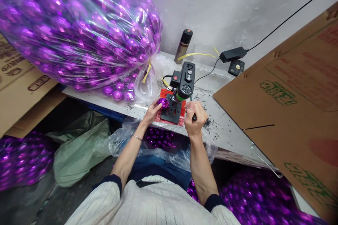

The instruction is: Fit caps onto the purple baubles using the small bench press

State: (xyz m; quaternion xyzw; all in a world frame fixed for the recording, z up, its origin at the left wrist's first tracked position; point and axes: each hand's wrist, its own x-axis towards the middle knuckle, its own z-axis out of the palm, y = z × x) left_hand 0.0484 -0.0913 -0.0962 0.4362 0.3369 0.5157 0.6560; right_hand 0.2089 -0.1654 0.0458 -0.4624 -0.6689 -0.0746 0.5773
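Note:
Between the fingers of my left hand is a shiny purple faceted ball, beside the head of a small black bench drill press. My right hand is closed around the press's black lever handle, to the right of the base. The press's dark slotted base plate rests on a red sheet. The ball is close to the chuck, but whether it touches the drill bit cannot be made out.
A large clear bag of purple balls lies at the left. Behind the press are a spray can and a power adapter. A cardboard box stands at the right. Dark shavings litter the table. More balls sit below its front edge.

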